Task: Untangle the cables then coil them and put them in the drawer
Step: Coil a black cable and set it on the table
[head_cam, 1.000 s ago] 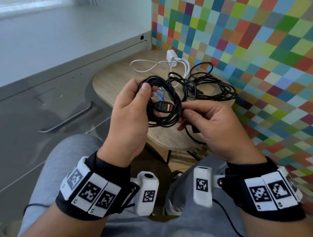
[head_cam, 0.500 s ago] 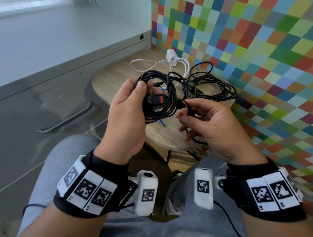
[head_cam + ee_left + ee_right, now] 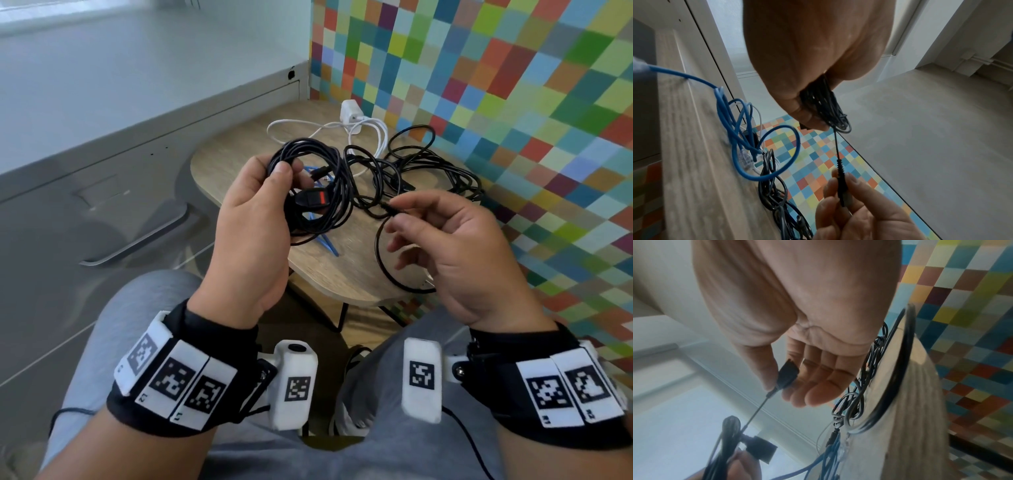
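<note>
At the centre of the head view, the left hand (image 3: 253,219) grips a coiled black cable bundle (image 3: 315,185) above the round light-wood table (image 3: 239,161). Right of centre, the right hand (image 3: 455,246) pinches that cable's black plug end (image 3: 841,180) between thumb and forefinger. A thin blue cable (image 3: 748,129) lies tangled on the table.

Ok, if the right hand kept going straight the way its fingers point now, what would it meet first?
Probably the coiled black cable gripped in the left hand. The right hand, pinching the black plug end, points leftward at that coil across a short taut run. Depth is unclear, so it might pass slightly in front.
</note>
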`<state>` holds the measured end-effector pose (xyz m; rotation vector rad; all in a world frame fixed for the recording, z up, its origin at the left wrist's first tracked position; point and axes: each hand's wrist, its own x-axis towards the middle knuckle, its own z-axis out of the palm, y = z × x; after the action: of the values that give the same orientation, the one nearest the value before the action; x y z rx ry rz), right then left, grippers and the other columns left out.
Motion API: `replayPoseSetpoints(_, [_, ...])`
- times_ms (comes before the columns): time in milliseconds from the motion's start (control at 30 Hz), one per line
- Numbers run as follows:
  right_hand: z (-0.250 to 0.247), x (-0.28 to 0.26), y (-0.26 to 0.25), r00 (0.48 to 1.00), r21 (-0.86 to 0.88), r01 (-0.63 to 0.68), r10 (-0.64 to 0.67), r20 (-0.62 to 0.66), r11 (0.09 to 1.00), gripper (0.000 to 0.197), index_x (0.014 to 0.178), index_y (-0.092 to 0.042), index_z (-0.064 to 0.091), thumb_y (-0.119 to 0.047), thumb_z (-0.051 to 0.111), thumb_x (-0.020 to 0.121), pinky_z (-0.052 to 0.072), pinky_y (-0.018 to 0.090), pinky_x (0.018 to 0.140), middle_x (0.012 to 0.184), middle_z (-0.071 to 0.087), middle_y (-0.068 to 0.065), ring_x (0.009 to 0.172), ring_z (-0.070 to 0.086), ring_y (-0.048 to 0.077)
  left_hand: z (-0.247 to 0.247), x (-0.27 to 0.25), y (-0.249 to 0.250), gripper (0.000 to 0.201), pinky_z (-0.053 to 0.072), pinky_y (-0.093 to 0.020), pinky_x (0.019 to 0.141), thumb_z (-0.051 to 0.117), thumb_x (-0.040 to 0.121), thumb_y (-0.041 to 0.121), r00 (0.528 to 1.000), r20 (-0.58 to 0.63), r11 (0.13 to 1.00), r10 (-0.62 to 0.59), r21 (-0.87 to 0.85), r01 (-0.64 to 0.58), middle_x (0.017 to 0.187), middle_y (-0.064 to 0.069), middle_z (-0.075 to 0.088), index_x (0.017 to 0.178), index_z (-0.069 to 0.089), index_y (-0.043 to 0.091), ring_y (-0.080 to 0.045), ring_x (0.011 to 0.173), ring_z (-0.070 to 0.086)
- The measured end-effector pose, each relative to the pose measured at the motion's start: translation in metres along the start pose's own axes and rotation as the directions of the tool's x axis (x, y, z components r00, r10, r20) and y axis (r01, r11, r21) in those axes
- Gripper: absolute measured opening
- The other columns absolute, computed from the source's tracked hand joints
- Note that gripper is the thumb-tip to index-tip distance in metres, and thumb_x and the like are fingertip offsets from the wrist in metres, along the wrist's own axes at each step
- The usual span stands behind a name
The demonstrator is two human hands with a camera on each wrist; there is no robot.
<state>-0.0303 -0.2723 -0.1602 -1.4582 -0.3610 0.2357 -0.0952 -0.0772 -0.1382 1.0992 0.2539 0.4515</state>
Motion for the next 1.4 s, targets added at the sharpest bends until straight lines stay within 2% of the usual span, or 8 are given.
replayPoseSetpoints(167, [0.002, 0.0, -0.007, 0.995, 0.247, 0.071, -0.05, -0.089, 0.966, 0.013, 0.095, -0.009, 0.07, -0.007, 0.069, 0.083, 0.055, 0.034, 0.061, 0.079, 0.068, 0.007, 0.072, 0.064, 0.022, 0.002, 0.0, 0.0, 0.018, 0.056, -0.029, 0.061, 0.043, 0.109, 0.01, 1.0, -0.019, 0.999, -0.005, 0.047, 0.006, 0.078, 0.003, 0.059, 0.104, 0.061, 0.009, -0.007, 0.064, 0.063])
replayPoseSetpoints(333, [0.005, -0.003, -0.011, 0.979, 0.403, 0.185, -0.202, -0.001, 0.896, 0.009, 0.103, -0.009, 0.062, -0.01, 0.063, 0.094, 0.057, 0.046, 0.087, 0.109, 0.07, 0.014, 0.114, 0.063, 0.036, 0.007, -0.004, -0.003, 0.019, 0.054, -0.026, 0.054, 0.042, 0.109, 0.009, 1.0, 0.022, 0.993, 0.0, 0.114, -0.002, 0.066, 0.011, 0.067, 0.102, 0.059, 0.012, -0.01, 0.062, 0.068])
replayPoseSetpoints(467, [0.015, -0.006, -0.014, 0.985, 0.546, 0.093, -0.156, 0.07, 0.832, 0.008, 0.106, -0.011, 0.053, -0.013, 0.046, 0.101, 0.057, 0.046, 0.093, 0.089, 0.067, 0.008, 0.093, 0.071, 0.03, 0.012, -0.008, -0.004, 0.02, 0.054, -0.023, 0.055, 0.042, 0.109, 0.008, 0.999, 0.036, 0.995, -0.003, 0.103, 0.0, 0.067, 0.009, 0.068, 0.099, 0.059, 0.011, -0.009, 0.06, 0.067])
replayPoseSetpoints(667, [0.021, -0.005, -0.005, 0.989, 0.042, 0.113, -0.116, 0.088, 0.993, 0.016, 0.108, -0.015, 0.059, -0.004, 0.047, 0.106, 0.051, 0.035, 0.058, 0.071, 0.057, 0.004, 0.06, 0.055, 0.026, 0.006, -0.002, -0.002, 0.017, 0.05, -0.022, 0.057, 0.042, 0.109, 0.007, 0.999, -0.046, 1.0, 0.02, 0.001, -0.02, 0.083, 0.0, 0.056, 0.102, 0.058, 0.007, -0.012, 0.062, 0.052])
replayPoseSetpoints(1000, [0.015, -0.007, -0.012, 0.983, 0.144, 0.152, -0.165, 0.082, 0.978, 0.046, 0.127, -0.019, 0.073, -0.001, 0.047, 0.093, 0.049, 0.039, 0.08, 0.098, 0.061, 0.004, 0.076, 0.055, 0.028, -0.004, 0.007, -0.01, 0.018, 0.05, -0.027, 0.063, 0.049, 0.107, 0.012, 0.987, -0.031, 0.949, 0.156, 0.284, -0.141, 0.071, 0.01, 0.058, 0.1, 0.064, 0.019, -0.009, 0.065, 0.053])
replayPoseSetpoints(1067, [0.015, -0.011, -0.017, 0.971, 0.016, 0.217, -0.218, 0.099, 0.976, 0.043, 0.132, -0.024, 0.07, -0.008, 0.053, 0.095, 0.048, 0.039, 0.085, 0.097, 0.063, 0.005, 0.078, 0.055, 0.034, -0.005, 0.006, -0.012, 0.016, 0.05, -0.031, 0.067, 0.05, 0.105, 0.017, 0.977, -0.003, 0.904, 0.212, 0.381, -0.195, 0.075, 0.014, 0.062, 0.101, 0.065, 0.022, -0.009, 0.068, 0.056])
replayPoseSetpoints(1167, [0.023, -0.017, -0.023, 0.948, -0.191, 0.314, -0.296, 0.115, 0.93, 0.041, 0.138, -0.021, 0.064, -0.004, 0.062, 0.101, 0.054, 0.025, 0.085, 0.095, 0.066, 0.014, 0.082, 0.068, 0.019, -0.004, 0.005, -0.014, 0.015, 0.047, -0.025, 0.067, 0.05, 0.105, 0.017, 0.965, 0.032, 0.854, 0.26, 0.459, -0.246, 0.072, 0.017, 0.062, 0.104, 0.066, 0.019, -0.005, 0.067, 0.056])
replayPoseSetpoints(1400, [0.035, -0.02, -0.028, 0.952, -0.273, 0.298, -0.305, 0.015, 0.915, 0.01, 0.084, -0.018, 0.077, -0.016, 0.085, 0.079, 0.055, 0.023, 0.057, 0.07, 0.075, 0.001, 0.06, 0.072, 0.018, 0.001, -0.002, -0.015, 0.017, 0.049, -0.032, 0.072, 0.051, 0.103, 0.019, 0.926, 0.135, 0.722, 0.353, 0.591, -0.361, 0.087, 0.008, 0.065, 0.109, 0.067, 0.017, -0.01, 0.08, 0.062])
